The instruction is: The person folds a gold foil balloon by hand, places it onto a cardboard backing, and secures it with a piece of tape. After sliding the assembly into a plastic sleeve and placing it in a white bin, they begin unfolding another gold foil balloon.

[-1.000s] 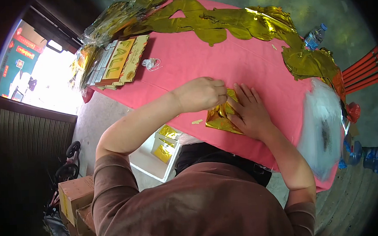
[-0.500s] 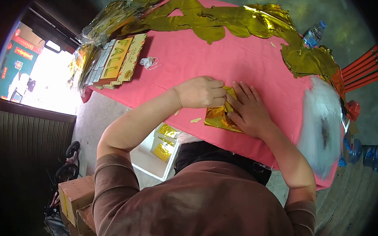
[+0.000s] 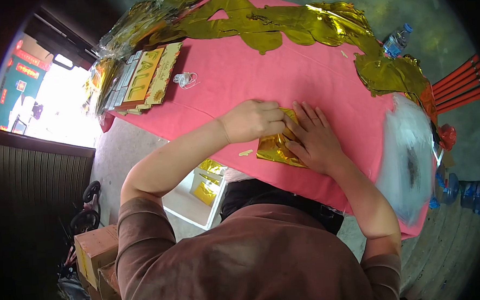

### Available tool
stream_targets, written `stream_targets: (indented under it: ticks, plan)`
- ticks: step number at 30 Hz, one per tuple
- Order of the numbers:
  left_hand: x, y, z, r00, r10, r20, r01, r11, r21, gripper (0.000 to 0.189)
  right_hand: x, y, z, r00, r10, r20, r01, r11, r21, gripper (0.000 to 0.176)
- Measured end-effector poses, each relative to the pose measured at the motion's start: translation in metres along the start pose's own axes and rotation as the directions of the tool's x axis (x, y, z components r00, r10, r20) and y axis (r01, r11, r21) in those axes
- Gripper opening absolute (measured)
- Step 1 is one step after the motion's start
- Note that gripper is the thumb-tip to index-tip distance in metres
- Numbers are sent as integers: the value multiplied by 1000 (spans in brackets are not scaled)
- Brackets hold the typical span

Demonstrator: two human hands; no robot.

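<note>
A folded gold foil balloon (image 3: 272, 148) lies flat near the front edge of the pink cloth. My left hand (image 3: 254, 120) is closed at its upper left edge, fingertips curled onto the foil; exactly how they grip is hidden. Over the foil's right side, my right hand (image 3: 316, 140) rests flat with fingers spread, pressing it to the cloth. A small pale cut-out scrap (image 3: 245, 153) sits just left of the foil.
Flat gold foil balloons (image 3: 233, 25) line the table's far edge. Packaged "FALL" cards (image 3: 146, 79) and a coil of white string (image 3: 185, 79) lie at left. Clear plastic bags (image 3: 409, 163) hang at right, near a water bottle (image 3: 397, 41). Below stands a white box (image 3: 186, 204).
The view has shifted slightly. Both hands stay on the folded foil, with the left fingers moved only a little; the foil's shape looks about the same.
</note>
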State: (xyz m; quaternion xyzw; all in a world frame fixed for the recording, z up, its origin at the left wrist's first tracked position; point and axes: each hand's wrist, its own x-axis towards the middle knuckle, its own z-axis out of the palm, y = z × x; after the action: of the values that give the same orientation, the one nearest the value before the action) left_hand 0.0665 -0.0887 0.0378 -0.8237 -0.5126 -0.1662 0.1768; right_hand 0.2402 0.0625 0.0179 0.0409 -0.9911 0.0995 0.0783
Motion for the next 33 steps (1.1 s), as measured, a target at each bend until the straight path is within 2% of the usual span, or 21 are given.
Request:
stream_targets:
  ticks: [2,6,11,12,14,15,17,18,20,23,27,30,32,33]
  plan:
    - [-3,1,-5,992,-99,74,105,991,-87,8,0,-1,-1,1000,-2,5,2,1000,-10,56]
    - [-8,4,-8,988,-142,64,151,973,-177,11,0,-2,-3,1000,7,17,-8,999,32,56]
    - [-20,19,-12,969,-235,70,245,937,-247,22,-1,-2,-3,1000,-3,-3,3,1000,29,59]
    - [-22,24,-14,970,-233,69,243,938,-247,22,-1,-2,-4,1000,-6,0,6,1000,26,60]
    - [-25,34,-18,933,-337,129,359,898,-255,31,-1,-2,-4,1000,-13,1,13,1000,21,61]
    - [-25,39,-20,932,-339,126,360,898,-252,31,-1,-2,-4,1000,-11,9,10,1000,21,62]
    - [-27,49,-24,901,-397,173,429,872,-235,44,0,-2,-5,1000,-17,15,17,1000,19,62]
    - [-28,54,-25,899,-402,172,434,871,-232,44,0,-3,-5,1000,-16,20,16,1000,9,63]
    - [-27,65,-24,865,-457,208,490,858,-156,55,0,-3,-5,999,-21,27,21,1000,0,63]
    - [-24,78,-21,840,-509,185,532,840,-105,58,1,-4,-5,998,-20,51,22,999,-46,64]
    - [-23,89,-17,815,-552,174,570,818,-74,58,2,-2,-5,997,-36,64,37,999,-13,65]
    - [-27,85,-19,824,-555,114,566,809,-158,54,1,-2,-5,997,-36,72,36,999,-10,65]
    - [-28,70,-27,868,-483,114,491,802,-340,40,1,-1,-4,997,-34,75,35,999,-13,65]
    - [-30,64,-32,869,-481,113,489,803,-339,40,1,-1,-3,996,-33,77,34,999,-15,65]
